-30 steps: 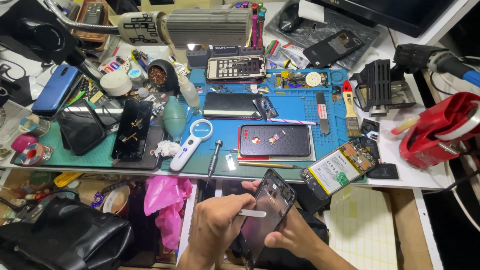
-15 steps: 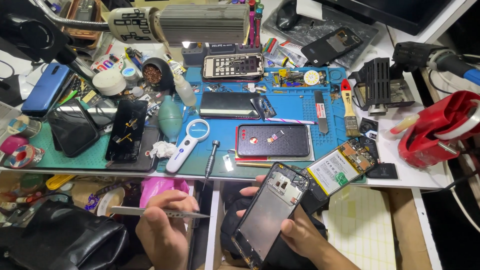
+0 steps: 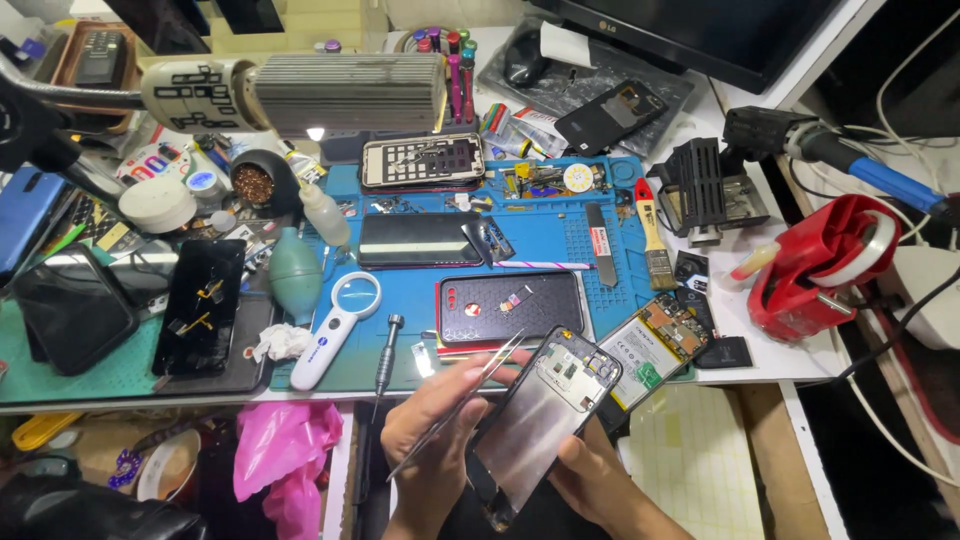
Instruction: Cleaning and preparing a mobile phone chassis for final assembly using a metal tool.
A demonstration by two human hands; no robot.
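At the bottom centre of the frame, the right hand (image 3: pixel 600 480) holds one opened phone (image 3: pixel 540 425) tilted, fingers clamped on its lower edge, its bare inner frame facing up. The left hand (image 3: pixel 435 440) sits just left of it, fingers pinched together on one pair of tweezers (image 3: pixel 470 400) whose tips point up-right toward the phone's top edge.

Above them, on the desk (image 3: pixel 740 310), a blue mat (image 3: pixel 560 240) carries three more phones: one dark back cover (image 3: pixel 510 305), one black slab (image 3: pixel 420 240) and one opened unit (image 3: pixel 422 160) near the top. One magnifier (image 3: pixel 335 330), one screwdriver (image 3: pixel 386 355) and one brush (image 3: pixel 652 235) lie around them. One red tape dispenser (image 3: pixel 815 265) stands at the right.
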